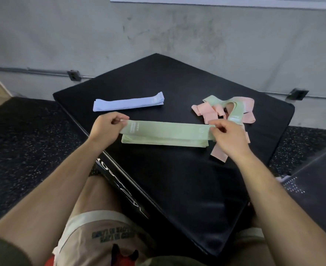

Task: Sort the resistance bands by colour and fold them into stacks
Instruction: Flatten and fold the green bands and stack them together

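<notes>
A flat green band (166, 128) is stretched between my hands just above a green stack (164, 142) on the black box (177, 189). My left hand (105, 129) pinches the band's left end and my right hand (228, 136) pinches its right end. A neat stack of lilac bands (128, 103) lies further back on the left. At the back right sits a loose heap of pink bands (206, 110) with one green band (233, 110) tangled in it. A pink band (218, 155) trails out under my right wrist.
The box stands against a grey concrete wall (177, 31) with speckled black rubber flooring (23, 141) around it. My knees in light shorts (100, 233) are at the box's near edge. A dark perforated object (312, 189) stands at the right.
</notes>
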